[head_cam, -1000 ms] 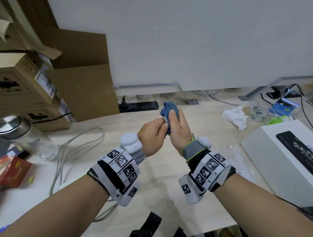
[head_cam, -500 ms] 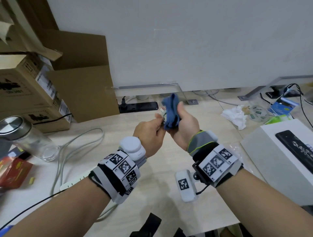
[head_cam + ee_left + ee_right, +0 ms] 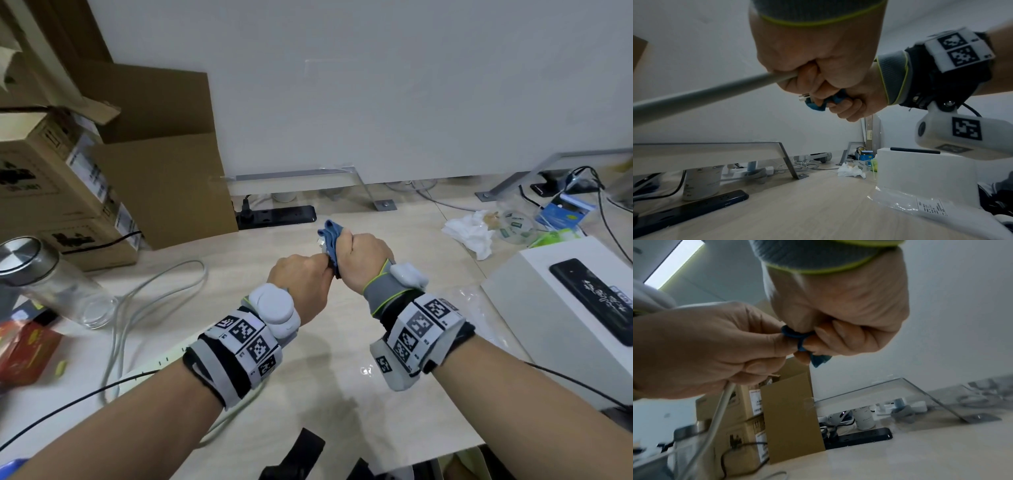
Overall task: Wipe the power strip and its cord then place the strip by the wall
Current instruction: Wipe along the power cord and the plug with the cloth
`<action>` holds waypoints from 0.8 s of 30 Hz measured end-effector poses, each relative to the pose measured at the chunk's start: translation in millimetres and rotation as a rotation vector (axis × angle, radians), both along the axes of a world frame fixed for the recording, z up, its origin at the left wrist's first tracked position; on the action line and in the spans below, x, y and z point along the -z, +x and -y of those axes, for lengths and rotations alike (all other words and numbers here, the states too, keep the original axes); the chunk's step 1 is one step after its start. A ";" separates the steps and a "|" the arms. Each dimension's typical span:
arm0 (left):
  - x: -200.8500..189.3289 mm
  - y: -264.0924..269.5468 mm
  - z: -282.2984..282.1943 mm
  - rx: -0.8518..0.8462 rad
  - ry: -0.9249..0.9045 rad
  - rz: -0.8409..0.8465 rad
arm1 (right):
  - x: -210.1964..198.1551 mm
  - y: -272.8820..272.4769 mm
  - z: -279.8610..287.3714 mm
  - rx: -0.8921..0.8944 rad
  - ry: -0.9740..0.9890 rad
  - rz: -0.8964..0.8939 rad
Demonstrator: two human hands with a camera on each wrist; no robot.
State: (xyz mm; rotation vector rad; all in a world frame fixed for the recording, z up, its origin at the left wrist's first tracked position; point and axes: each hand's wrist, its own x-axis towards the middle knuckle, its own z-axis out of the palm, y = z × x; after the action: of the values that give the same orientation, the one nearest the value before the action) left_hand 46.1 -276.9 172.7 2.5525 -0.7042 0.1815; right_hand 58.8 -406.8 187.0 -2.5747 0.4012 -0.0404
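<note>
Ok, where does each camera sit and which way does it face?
Head: above, looking down at desk and wall; shows both forearms, left hand and right hand.
Left wrist: below that wrist, facing wall and white box; both hands, cord.
Right wrist: below that wrist, facing cardboard boxes; both hands, cloth.
Both wrist views share the black power strip.

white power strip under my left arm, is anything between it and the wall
Yes. Straight back from the white power strip, the cardboard boxes stand against the wall, and right of them a black power strip lies along the wall's foot. Its own cord loops on the desk between.
</note>
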 end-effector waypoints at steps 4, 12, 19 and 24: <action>-4.5 -0.2 1.0 0.039 -0.092 0.022 | -1.7 -1.3 7.4 0.160 0.572 -0.055; -9.3 8.7 -8.0 -0.041 -0.433 -0.241 | -18.3 -6.0 21.8 0.303 1.234 0.137; -0.6 5.8 2.8 0.010 -0.408 -0.247 | 10.1 -29.8 -10.7 -0.256 0.494 0.323; -3.0 7.0 -1.8 0.140 -0.452 -0.269 | 10.8 -26.9 -12.1 -0.088 0.619 0.306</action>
State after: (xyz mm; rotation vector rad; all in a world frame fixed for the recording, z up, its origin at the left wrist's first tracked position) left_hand 53.1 -275.1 175.7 2.0400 -0.6481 -0.0472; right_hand 31.9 -394.7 176.1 -1.9316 0.1498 -0.2369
